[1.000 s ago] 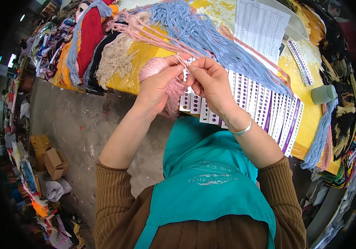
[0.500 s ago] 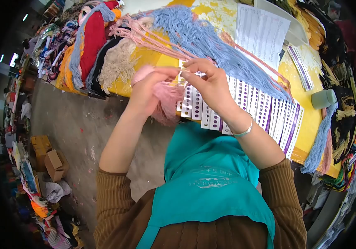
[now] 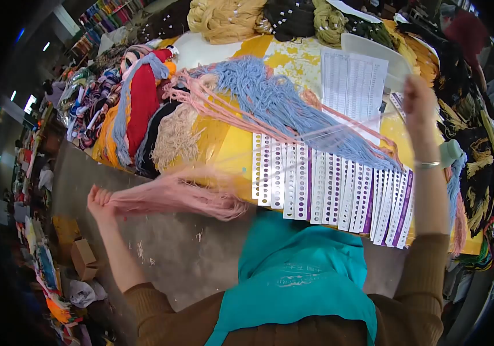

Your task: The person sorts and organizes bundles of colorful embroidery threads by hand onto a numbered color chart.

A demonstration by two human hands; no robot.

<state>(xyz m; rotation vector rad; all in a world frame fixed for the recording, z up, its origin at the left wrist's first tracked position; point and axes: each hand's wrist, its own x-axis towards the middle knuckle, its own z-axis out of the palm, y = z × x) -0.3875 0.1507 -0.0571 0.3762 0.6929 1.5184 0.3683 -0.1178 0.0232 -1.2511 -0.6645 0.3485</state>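
At the left, over the floor, my left hand (image 3: 100, 202) is closed round one end of a hank of pink thread (image 3: 172, 199). The hank's loose end trails right, blurred, to the table's front edge. My right hand (image 3: 419, 101) is raised far to the right, closed like a fist and slightly smeared by motion. Thin pale pink strands (image 3: 316, 137) stretch taut from the hank across the table up to it. Below them, a row of white and purple punched cards (image 3: 322, 190) lies along the table edge. Behind the cards, a light blue thread bundle (image 3: 270, 92) lies with pink strands.
Red thread (image 3: 142, 89), beige thread (image 3: 176, 138) and orange thread pile on the yellow table's left. Printed sheets (image 3: 353, 81) and a clear plastic tray (image 3: 373, 52) lie at the back. A pale green cup (image 3: 449, 153) stands right. Cardboard boxes (image 3: 84, 259) sit on the floor.
My hands, close together at the hank before, have moved wide apart: the left out to the left with the hank, the right up and right. Strands now stretch between them.
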